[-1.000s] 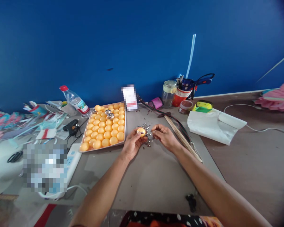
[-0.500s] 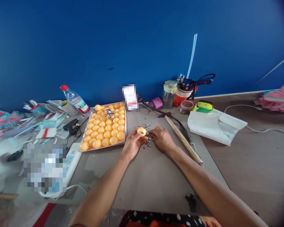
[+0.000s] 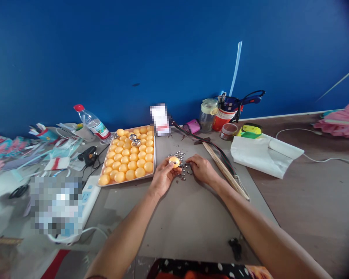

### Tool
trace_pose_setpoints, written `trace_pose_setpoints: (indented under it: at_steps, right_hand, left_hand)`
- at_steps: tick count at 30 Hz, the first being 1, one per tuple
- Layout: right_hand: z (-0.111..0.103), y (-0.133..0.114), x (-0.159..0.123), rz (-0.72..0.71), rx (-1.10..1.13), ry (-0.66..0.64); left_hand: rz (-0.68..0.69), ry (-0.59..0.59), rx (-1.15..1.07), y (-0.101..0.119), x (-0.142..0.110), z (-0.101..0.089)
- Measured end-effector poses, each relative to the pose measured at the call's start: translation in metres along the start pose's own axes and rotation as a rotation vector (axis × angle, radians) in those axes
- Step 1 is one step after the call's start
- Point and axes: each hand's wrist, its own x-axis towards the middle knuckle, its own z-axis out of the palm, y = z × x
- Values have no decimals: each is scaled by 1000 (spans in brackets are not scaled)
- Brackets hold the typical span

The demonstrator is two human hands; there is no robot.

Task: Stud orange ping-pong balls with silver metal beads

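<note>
Far left: a red-capped plastic bottle (image 3: 96,126) is leaning, near a shallow white-rimmed tray (image 3: 155,161). The tray is holding rows of orange balls (image 3: 132,165), with shiny silver balls (image 3: 136,143) sitting among them toward the back.

Right of the tray: the left hand (image 3: 162,176) is gripping a single orange ball (image 3: 173,159), thumb on the near side and fingers wrapping beneath; the gap is no wider than the ball. The ball is resting at the fingertips, above the tabletop, and a metallic spot is showing on its face, too small to identify. No change here over the last second.

Centre: small silver pieces (image 3: 179,154) are lying loose, just beyond and right of the held ball.

Right of these: the right hand (image 3: 202,169) is the one changing. Half a second ago it was reaching in against the pieces; now it is sitting slightly farther right, fingertips at their edge. Its fingers are curling close together; cannot tell whether they are pinching a piece. Judgement: the left hand is steadying the ball while the right is sorting or picking up.

Farther right: a wooden strip (image 3: 223,168) is lying beside the right wrist.
</note>
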Motion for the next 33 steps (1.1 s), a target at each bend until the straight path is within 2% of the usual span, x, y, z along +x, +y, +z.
trace_pose_setpoints:
  at_steps: [3,6,10,17,23,26,30,33]
  right_hand:
    - [-5,0,-1,-10,-27,-47]
    - [-7,-7,-4,-30,-148,-98]
    - [-1,-13,-5,-20,-245,-74]
    - [2,-6,-3,-4,-6,90]
    - [4,-19,-6,-45,-119,-47]
    - [7,-23,-6,-24,-169,-66]
    - [6,-18,-3,-24,-42,-8]
    - [1,-13,-2,5,126,129]
  left_hand:
    - [-1,2,-7,1,0,2]
    - [-3,3,-9,1,0,2]
    - [-1,-2,-4,-1,1,0]
    - [-14,3,-18,-1,1,0]
    - [-7,-3,-8,-2,2,-1]
    - [-13,-9,-5,-2,3,-2]
    - [-13,7,-8,-1,2,-1]
    - [-16,17,-13,0,1,0]
